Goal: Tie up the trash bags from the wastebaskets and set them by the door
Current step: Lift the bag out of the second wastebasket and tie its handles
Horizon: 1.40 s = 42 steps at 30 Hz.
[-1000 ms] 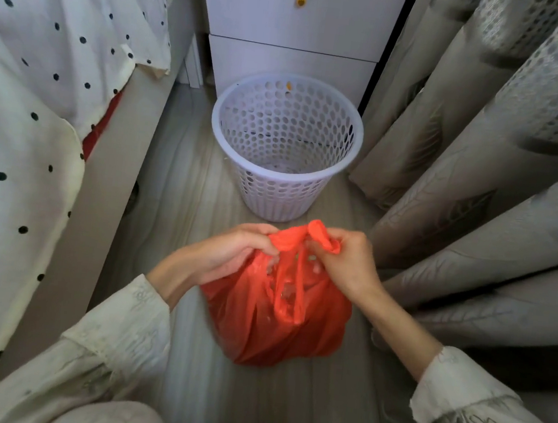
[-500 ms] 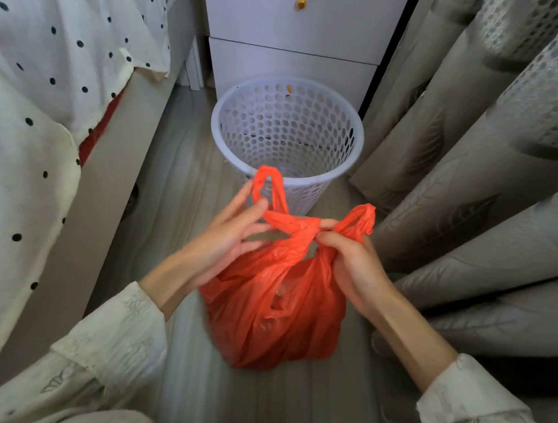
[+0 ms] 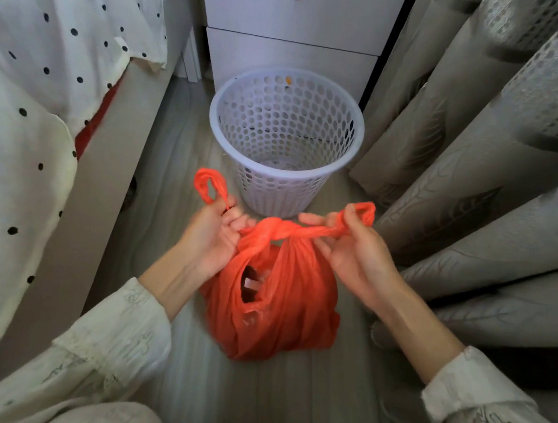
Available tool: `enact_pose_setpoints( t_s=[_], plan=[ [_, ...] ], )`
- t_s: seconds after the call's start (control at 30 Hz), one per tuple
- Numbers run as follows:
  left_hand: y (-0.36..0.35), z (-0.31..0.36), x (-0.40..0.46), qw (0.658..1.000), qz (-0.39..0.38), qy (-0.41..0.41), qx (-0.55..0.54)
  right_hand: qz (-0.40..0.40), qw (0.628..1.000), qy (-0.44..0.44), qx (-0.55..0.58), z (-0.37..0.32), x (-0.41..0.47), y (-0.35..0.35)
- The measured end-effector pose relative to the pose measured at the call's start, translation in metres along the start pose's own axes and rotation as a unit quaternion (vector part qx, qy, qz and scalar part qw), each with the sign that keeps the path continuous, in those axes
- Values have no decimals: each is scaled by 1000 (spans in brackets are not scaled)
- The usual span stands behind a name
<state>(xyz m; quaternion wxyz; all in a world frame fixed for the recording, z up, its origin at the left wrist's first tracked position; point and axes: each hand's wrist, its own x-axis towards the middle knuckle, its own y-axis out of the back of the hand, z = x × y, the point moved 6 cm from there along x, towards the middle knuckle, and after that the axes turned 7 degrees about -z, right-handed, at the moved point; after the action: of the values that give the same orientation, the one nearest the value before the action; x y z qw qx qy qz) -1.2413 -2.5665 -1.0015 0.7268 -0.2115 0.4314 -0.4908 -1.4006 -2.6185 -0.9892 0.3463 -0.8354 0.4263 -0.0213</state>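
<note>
An orange plastic trash bag (image 3: pixel 281 308) stands on the wooden floor in front of me, with a gap in its side that shows some trash inside. Its two handles are crossed into a knot (image 3: pixel 274 229) at the top. My left hand (image 3: pixel 211 235) grips the left handle, whose loop sticks up above my fist. My right hand (image 3: pixel 352 250) pinches the right handle and holds it stretched out sideways. Just behind the bag stands a white perforated wastebasket (image 3: pixel 285 139), with no bag in it.
A white drawer cabinet (image 3: pixel 297 20) with a gold knob stands behind the basket. Grey curtains (image 3: pixel 482 163) hang along the right. On the left runs a bed edge (image 3: pixel 109 173) with a polka-dot sheet (image 3: pixel 38 65). The floor strip between them is narrow.
Both hands have moved apart, pulling the crossed handles outward. The loose crossing at the bag's top has drawn into a tight knot.
</note>
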Motion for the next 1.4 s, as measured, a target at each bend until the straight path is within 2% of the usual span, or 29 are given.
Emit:
enact_pose_setpoints(
  t_s=[0.07,0.13,0.17,0.23,0.27,0.33,0.37,0.43,0.47,0.53,0.7,0.77,0.8,0.83,0.87,0.9,0.93,0.97,1.0,1.03,1.13,1.27,1.33,1.4],
  plan=[
    [6,5,3,995,19,-35,89,51,994,-31,97,5,3,10],
    [18,19,4,960,64,-102,251,124,990,-39,57,4,6,26],
    [25,27,4,921,84,-136,354,156,987,-26,-9,1,6,34],
    [33,37,0,813,108,-185,542,189,960,19,-206,-6,8,46],
    [35,40,-1,768,113,-201,598,179,929,36,-322,-8,10,47],
    [38,44,-3,701,125,-229,664,141,831,52,-536,-10,11,45],
    [39,45,-3,673,128,-235,689,129,781,58,-608,-11,9,47],
    [42,43,-3,621,118,-232,739,120,711,68,-690,-15,3,55],
    [45,42,-4,603,107,-230,756,124,686,76,-713,-18,0,62],
    [51,41,-10,583,98,-232,772,126,665,78,-732,-18,-6,73],
    [57,34,-7,575,86,-198,789,146,656,16,-740,-14,-8,89],
    [55,32,-4,587,87,-196,781,160,640,-39,-750,-9,-5,94],
    [54,34,-3,609,95,-199,762,166,631,-71,-754,-6,-3,97],
    [54,37,0,652,105,-193,726,170,633,-91,-750,-4,-2,99],
    [55,38,2,725,110,-183,655,178,654,-94,-729,-3,-1,100],
    [54,39,3,804,110,-176,558,196,700,-74,-683,-4,0,100],
    [54,39,4,864,115,-178,456,221,765,-45,-603,-5,-1,101],
    [56,40,3,899,121,-182,379,246,831,-15,-499,-3,-3,102],
    [59,39,4,923,121,-177,320,266,879,15,-395,0,-5,102],
    [63,34,6,944,112,-160,266,286,909,40,-301,2,-7,103],
    [72,8,12,983,79,-77,146,320,940,47,-111,14,-15,107],
    [71,-7,18,986,52,-12,161,295,948,-120,3,50,-23,101],
    [61,-8,22,977,-2,-10,215,243,957,-156,16,57,-13,85],
    [55,-14,24,954,-7,-11,300,195,964,-165,-78,50,3,69]
  ],
)
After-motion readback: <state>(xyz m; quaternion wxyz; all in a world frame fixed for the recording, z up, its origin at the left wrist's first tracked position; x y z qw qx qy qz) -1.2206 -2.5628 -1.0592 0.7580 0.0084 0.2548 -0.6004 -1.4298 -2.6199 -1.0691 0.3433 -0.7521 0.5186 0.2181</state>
